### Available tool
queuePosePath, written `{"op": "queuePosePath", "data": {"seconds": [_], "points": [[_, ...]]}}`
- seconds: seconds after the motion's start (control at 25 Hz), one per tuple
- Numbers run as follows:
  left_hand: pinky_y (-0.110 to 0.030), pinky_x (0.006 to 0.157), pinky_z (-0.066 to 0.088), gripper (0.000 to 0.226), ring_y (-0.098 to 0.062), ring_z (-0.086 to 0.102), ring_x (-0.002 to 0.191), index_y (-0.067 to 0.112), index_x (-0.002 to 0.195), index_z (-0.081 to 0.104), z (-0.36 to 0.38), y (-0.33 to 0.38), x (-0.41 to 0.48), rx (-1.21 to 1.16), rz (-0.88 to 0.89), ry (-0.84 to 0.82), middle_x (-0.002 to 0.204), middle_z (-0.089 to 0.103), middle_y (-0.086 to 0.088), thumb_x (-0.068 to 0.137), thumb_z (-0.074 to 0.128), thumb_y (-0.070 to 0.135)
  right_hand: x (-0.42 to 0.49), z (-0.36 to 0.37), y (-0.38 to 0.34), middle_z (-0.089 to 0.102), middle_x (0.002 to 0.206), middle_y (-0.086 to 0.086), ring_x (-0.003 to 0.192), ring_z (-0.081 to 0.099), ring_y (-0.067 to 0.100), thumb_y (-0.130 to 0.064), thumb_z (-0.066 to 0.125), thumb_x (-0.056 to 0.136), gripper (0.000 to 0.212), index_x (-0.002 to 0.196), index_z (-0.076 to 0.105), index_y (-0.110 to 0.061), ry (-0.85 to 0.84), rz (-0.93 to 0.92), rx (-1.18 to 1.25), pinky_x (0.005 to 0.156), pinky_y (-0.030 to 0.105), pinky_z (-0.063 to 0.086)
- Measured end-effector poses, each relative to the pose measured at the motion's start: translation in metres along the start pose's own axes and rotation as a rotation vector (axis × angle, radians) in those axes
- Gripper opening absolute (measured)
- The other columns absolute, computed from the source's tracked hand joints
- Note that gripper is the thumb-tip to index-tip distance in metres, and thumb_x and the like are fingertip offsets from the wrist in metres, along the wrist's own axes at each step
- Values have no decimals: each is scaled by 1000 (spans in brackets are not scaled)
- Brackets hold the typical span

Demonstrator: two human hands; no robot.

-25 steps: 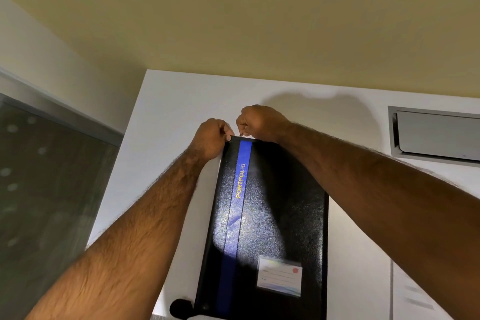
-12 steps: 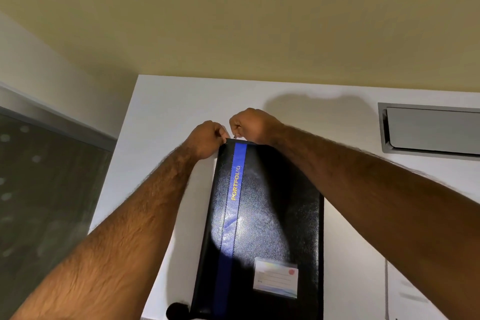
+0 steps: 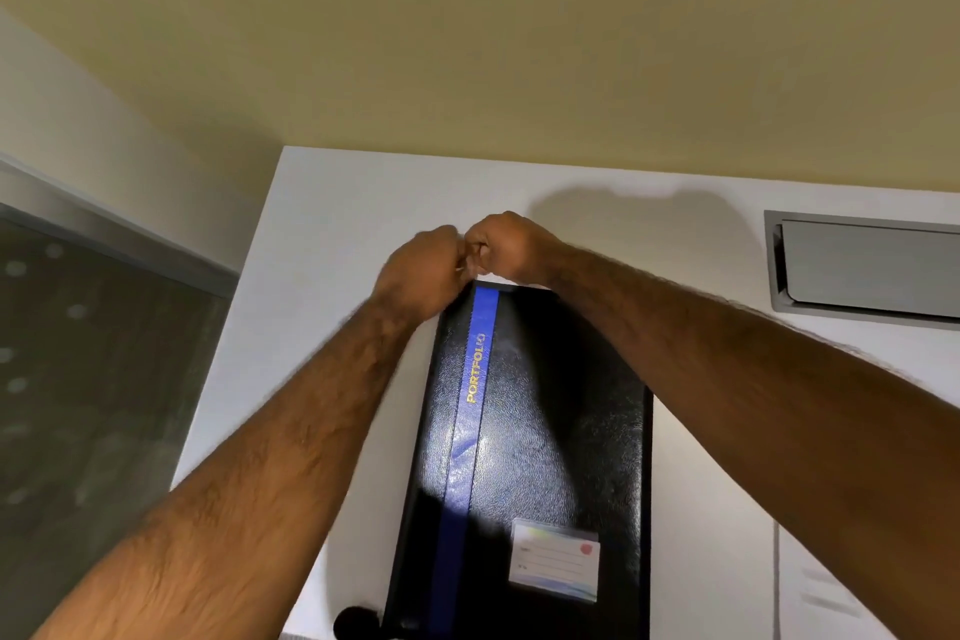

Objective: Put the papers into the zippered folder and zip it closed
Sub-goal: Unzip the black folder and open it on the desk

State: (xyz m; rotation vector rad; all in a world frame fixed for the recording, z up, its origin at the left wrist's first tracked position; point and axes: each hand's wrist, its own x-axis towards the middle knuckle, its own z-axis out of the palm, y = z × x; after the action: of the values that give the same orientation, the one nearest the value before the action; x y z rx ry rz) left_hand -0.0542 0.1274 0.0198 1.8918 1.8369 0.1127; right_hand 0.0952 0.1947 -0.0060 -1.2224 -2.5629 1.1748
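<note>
A black zippered folder (image 3: 540, 431) with a blue stripe and gold "PORTFOLIO" lettering lies flat and closed on the white table (image 3: 332, 234). A label card sits on its near right part. Both hands meet at the folder's far left corner. My left hand (image 3: 423, 276) is a closed fist covering that corner. My right hand (image 3: 506, 244) is pinched shut right beside it, knuckles touching. A small metal glint, apparently the zipper pull (image 3: 460, 269), shows between the fingers. No papers are visible.
A grey metal hatch (image 3: 867, 270) is set into the table at the far right. A small black round object (image 3: 356, 621) sits by the folder's near left corner. A dark glass panel (image 3: 104, 379) lies left of the table edge; a beige wall rises behind.
My left hand has slid up and right over the folder's far corner, and now touches my right hand. The folder has stayed flat in place.
</note>
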Motion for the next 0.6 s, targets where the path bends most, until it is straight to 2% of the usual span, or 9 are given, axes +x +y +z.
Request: {"op": "queuePosePath", "data": {"seconds": [0.08, 0.16, 0.24, 0.36, 0.48, 0.52, 0.6], "points": [[-39, 81, 52, 20, -30, 65, 103, 20, 109, 69, 7, 14, -12, 46, 79, 33, 112, 70, -6, 93, 58, 26, 0, -2, 5, 69, 80, 15, 78, 57, 26, 7, 54, 75, 15, 75, 67, -1, 2, 8, 5, 71, 36, 44], [-38, 89, 50, 38, -30, 62, 114, 29, 130, 62, 19, 20, -20, 98, 146, -82, 132, 63, -2, 95, 53, 21, -2, -5, 10, 70, 80, 11, 77, 58, 19, 8, 54, 73, 21, 76, 70, -3, 3, 57, 66, 71, 29, 43], [-42, 92, 52, 44, -33, 61, 115, 27, 138, 57, 27, 21, -20, 120, 173, -146, 140, 56, -3, 96, 50, 17, -1, -7, 13, 75, 87, 10, 79, 60, 14, 8, 54, 72, 24, 81, 74, -2, 17, 89, 110, 72, 27, 45], [-41, 97, 50, 36, -28, 61, 116, 20, 127, 67, 30, 22, -9, -12, 123, -129, 134, 59, -5, 94, 55, 14, 1, -8, 12, 74, 87, 14, 78, 57, 17, 11, 50, 71, 28, 83, 73, 2, 15, 76, 118, 70, 27, 44], [-37, 95, 51, 26, -21, 64, 107, 18, 109, 74, 31, 23, -6, -162, 3, -79, 117, 65, -2, 91, 58, 8, 0, -7, 12, 64, 72, 10, 73, 51, 17, 11, 49, 73, 24, 80, 71, 3, 23, 70, 129, 57, 13, 35], [-36, 93, 51, 24, -19, 64, 102, 16, 103, 75, 31, 22, -5, -205, -30, -44, 110, 66, -1, 90, 59, 6, -2, -8, 11, 61, 66, 5, 72, 50, 18, 12, 47, 73, 25, 79, 70, 3, 26, 66, 146, 59, 15, 36], [-38, 92, 52, 20, -18, 65, 96, 9, 99, 74, 30, 20, -2, -277, -47, -9, 98, 68, -1, 90, 59, 1, -6, -10, 9, 58, 54, -6, 71, 54, 23, 15, 43, 72, 29, 75, 68, 1, -3, 64, 196, 66, 26, 44]]}}
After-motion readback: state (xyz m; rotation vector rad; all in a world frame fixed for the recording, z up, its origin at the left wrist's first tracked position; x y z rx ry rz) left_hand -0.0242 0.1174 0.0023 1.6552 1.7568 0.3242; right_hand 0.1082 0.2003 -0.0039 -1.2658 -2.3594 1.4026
